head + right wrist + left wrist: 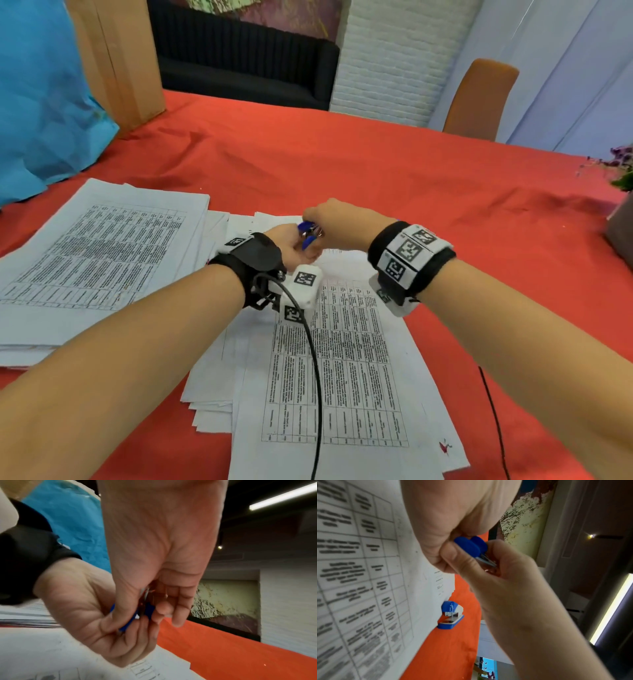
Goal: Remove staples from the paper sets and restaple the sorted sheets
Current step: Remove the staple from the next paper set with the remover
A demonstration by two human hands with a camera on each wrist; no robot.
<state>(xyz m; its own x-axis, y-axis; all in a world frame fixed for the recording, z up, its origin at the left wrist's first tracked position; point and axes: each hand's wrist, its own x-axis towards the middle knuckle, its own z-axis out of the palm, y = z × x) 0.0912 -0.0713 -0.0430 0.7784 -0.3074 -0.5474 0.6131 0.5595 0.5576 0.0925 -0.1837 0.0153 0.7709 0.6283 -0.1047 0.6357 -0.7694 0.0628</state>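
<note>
Above the papers both hands meet on a blue-handled staple remover (308, 233). My left hand (293, 248) grips its blue handles (470, 546), fingers curled round them. My right hand (325, 219) comes from the right; its thumb lies across a handle and its fingertips (163, 609) pinch the metal jaw end (488, 561). Whether a staple sits in the jaws is hidden. A spread of printed table sheets (346, 370) lies under my wrists. A blue and white stapler (451, 615) sits on the red cloth at the sheets' far edge, unseen in the head view.
A thicker pile of printed sheets (96, 253) lies at the left on the red tablecloth (445, 192). A blue bag (41, 102) and a cardboard box (116, 61) stand at the back left. An orange chair (479, 99) and a potted plant (623, 171) are at the right.
</note>
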